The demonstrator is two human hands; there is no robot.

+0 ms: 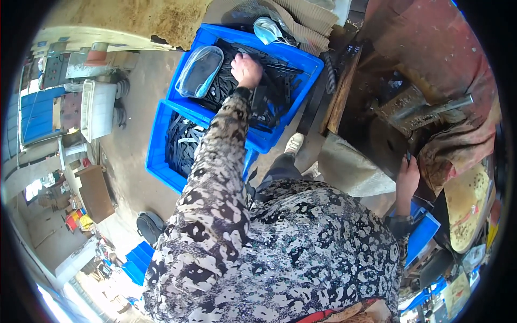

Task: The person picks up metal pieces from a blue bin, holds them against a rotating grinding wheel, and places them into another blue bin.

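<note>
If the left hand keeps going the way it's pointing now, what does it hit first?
The left hand is already down on the black flat parts heaped in the upper blue crate. Going further, it would probably press into that pile first, then the crate's far wall; depth is unclear.

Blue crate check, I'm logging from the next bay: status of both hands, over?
Left hand down on flat black metal strips in upper blue plastic crate. Right hand gripping edge of dark machine bench. Clear plastic bag beside left hand.

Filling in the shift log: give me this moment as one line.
left hand: reaching into upper blue bin, on black flat parts | right hand: holding small dark piece at press machine | second blue bin below
</note>
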